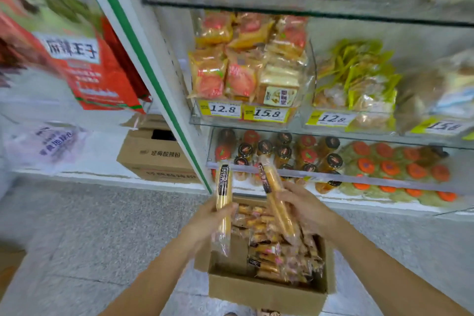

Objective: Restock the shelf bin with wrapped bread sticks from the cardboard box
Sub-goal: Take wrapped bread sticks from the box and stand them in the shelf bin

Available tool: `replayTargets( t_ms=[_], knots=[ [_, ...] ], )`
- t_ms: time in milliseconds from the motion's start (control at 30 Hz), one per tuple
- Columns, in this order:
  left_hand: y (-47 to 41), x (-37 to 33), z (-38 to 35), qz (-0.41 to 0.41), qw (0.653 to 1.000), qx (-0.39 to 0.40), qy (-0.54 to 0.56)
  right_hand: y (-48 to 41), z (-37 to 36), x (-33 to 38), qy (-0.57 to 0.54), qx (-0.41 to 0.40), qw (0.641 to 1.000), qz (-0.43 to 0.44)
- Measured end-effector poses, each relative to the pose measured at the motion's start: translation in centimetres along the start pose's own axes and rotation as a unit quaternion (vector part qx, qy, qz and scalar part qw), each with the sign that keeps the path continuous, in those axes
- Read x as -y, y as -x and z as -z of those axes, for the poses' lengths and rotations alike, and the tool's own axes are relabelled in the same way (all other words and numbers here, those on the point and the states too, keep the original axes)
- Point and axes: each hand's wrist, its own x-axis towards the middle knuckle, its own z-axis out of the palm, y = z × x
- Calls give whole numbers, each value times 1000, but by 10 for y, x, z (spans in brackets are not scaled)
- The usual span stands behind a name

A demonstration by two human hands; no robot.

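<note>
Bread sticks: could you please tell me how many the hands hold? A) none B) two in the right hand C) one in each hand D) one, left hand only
C: the left hand grips a bread stick and the right hand grips a second bread stick, above the cardboard box.

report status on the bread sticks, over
Left hand grips first bread stick, right hand grips second bread stick. Both above the cardboard box, more packs inside. Nothing between hands and jar shelf.

floor: grey speckled stone [89,226] | shelving: glass shelves [282,11] on white upright with green stripe [151,59] | yellow price tags [223,109] on shelf edges | left: low white ledge [102,159] bearing brown carton [151,154]
</note>
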Motion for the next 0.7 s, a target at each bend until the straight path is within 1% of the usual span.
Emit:
replayTargets(
  t_ms=[67,167,267,333,433,500,567,600,700],
  knots=[
    [31,-29,4,-35,999,-4,-6,31,-15,35,-79,22,996,24],
    [70,-67,8,-86,996,1,-28,70,-30,71,-82,26,993,81],
    [99,-102,11,-136,989,18,-50,98,-38,101,-33,10,991,132],
    [114,-125,12,-168,984,28,-48,117,-41,122,26,-12,988,152],
    [135,-159,9,-218,974,28,-49,145,-45,151,94,-50,975,194],
    [149,-181,7,-251,967,17,-48,162,-47,174,136,-83,959,234],
    [163,-205,7,-290,957,7,-13,180,-50,200,150,-112,938,291],
    [170,-217,7,-322,947,-7,-5,189,-51,214,154,-127,925,324],
    [182,-252,17,-421,904,-61,-36,218,-54,254,184,-191,867,421]
  ],
)
